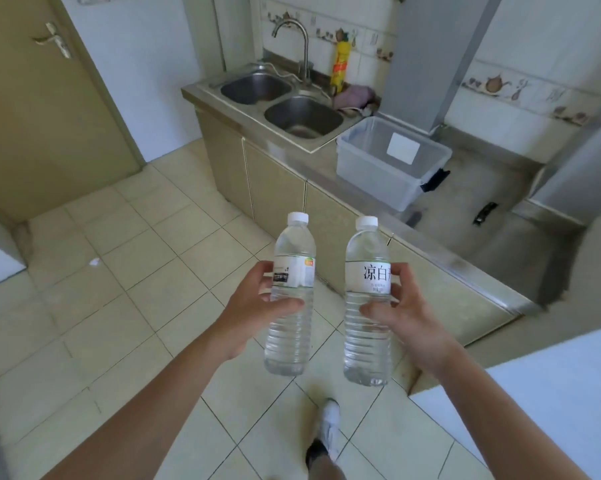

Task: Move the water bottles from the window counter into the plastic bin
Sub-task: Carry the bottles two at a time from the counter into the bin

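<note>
I hold two clear water bottles with white caps upright above the tiled floor. My left hand [257, 306] grips the left bottle [292, 337] around its labelled middle. My right hand [401, 313] grips the right bottle [365, 341], whose white label carries large black characters. The clear plastic bin [365, 171] stands on the steel counter ahead and to the right, beside the sink; I see nothing in it but a white label on its far inner wall. Both bottles are well short of the bin and lower in view.
A double steel sink [302, 116] with a tall tap [302, 46] lies left of the bin, with a yellow bottle [340, 67] and a pink cloth [356, 95] behind it. Counter cabinets [278, 178] run diagonally. A door [46, 109] is at left. My shoe [328, 431] is below.
</note>
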